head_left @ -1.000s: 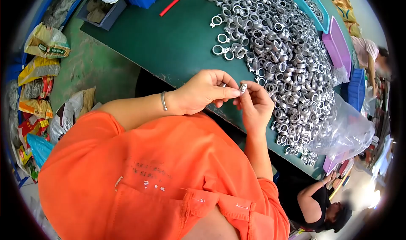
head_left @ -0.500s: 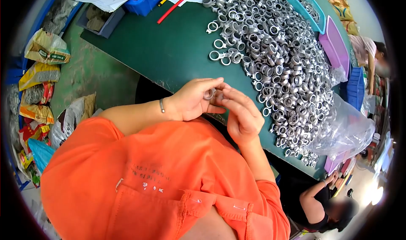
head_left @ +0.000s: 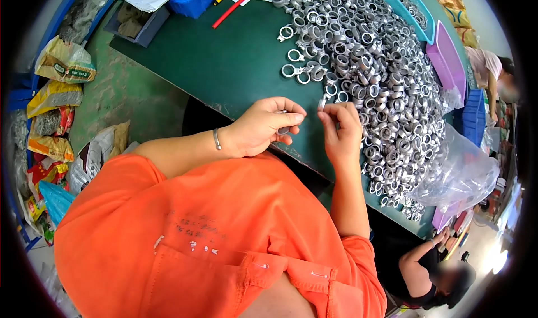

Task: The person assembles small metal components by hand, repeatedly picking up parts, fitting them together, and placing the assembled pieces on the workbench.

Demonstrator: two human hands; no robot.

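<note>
My left hand (head_left: 258,126), with a bracelet at the wrist, is curled around a grey metal ring (head_left: 283,130) that its fingers partly hide. A short way to the right, my right hand (head_left: 344,132) pinches another metal ring (head_left: 322,102) between thumb and fingertips, above the green table's front part. Just beyond that hand lies a large heap of similar rings (head_left: 372,91), each with a small lug. A few loose rings (head_left: 290,70) lie at the heap's left edge.
The green table (head_left: 218,65) carries a red pencil (head_left: 238,5), a blue bin (head_left: 195,1), a turquoise basket (head_left: 430,33), a purple tray (head_left: 445,65) and a clear plastic bag (head_left: 465,175). Sacks (head_left: 64,63) line the left. Two other people are at the right.
My hands were together around a ring; now they are apart. The right hand has moved right and up towards the heap with a ring in its fingertips. The left fingers have closed more.
</note>
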